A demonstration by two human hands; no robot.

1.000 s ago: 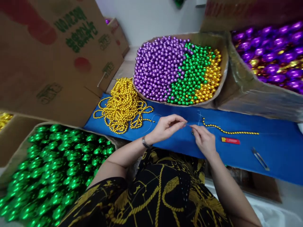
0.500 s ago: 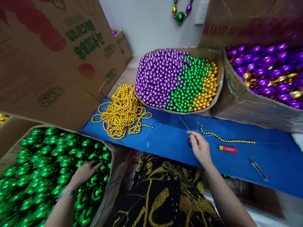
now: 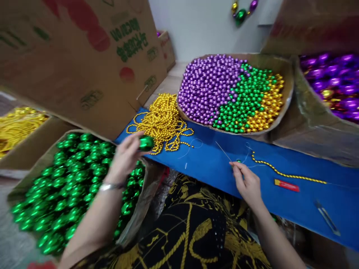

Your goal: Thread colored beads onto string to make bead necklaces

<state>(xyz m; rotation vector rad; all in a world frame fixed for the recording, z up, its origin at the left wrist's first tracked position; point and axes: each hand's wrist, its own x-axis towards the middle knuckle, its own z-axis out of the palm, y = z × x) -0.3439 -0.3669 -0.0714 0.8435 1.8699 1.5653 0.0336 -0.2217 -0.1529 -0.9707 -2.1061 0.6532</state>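
Note:
A large shiny green bead (image 3: 146,143) is pinched in the fingertips of my left hand (image 3: 126,155), above the near corner of a box of green beads (image 3: 75,179). My right hand (image 3: 247,183) is closed on a long thin needle (image 3: 223,151) that points up and to the left. Close to those fingers a bit of small green bead shows, mostly hidden. A fine thread loops beside the right hand, near a short string of gold beads (image 3: 288,175) on the blue cloth (image 3: 207,168).
A heap of gold bead strings (image 3: 165,116) lies on the cloth. Behind it stands a box of small purple, green and gold beads (image 3: 232,93). Thread snips (image 3: 327,218) and a red packet (image 3: 286,185) lie at right. A tall carton (image 3: 92,74) rises at left.
My left hand has come up out of the green bead box, holding a large green bead, and moved toward the blue cloth. My right hand still holds the needle. The view has shifted left.

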